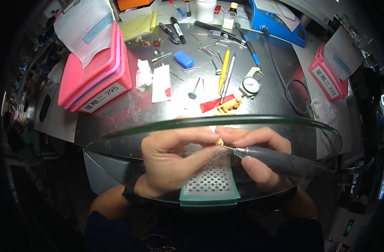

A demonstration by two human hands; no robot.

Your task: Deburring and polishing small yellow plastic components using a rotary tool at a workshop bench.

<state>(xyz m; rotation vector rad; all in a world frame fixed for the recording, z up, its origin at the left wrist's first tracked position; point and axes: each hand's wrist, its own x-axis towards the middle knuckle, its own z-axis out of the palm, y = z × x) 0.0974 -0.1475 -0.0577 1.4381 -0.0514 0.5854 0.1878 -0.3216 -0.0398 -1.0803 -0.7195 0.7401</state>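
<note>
Behind a clear curved shield (116, 133), both hands meet over a perforated vent plate (209, 178) with a green frame. My left hand (169, 157) pinches a small yellowish tooth-shaped piece, likely a dental crown (219, 142), between thumb and fingertips. My right hand (265, 137) is wrapped round a dark rotary handpiece (272, 159) with a ribbed metal collar. Its thin bur (229, 147) points left, with its tip at or very close to the crown; contact is too small to tell. The right fingertips rest near the left ones, beside the crown.
Beyond the shield lie yellow model pieces (230, 105), a red sheet (209, 105), a dial gauge (251, 86), a yellow pencil-like tool (224, 70) and several loose burs. Stacked pink trays (99, 82) stand left, another pink tray (326, 80) right. A blue control box (259, 19) trails a cable.
</note>
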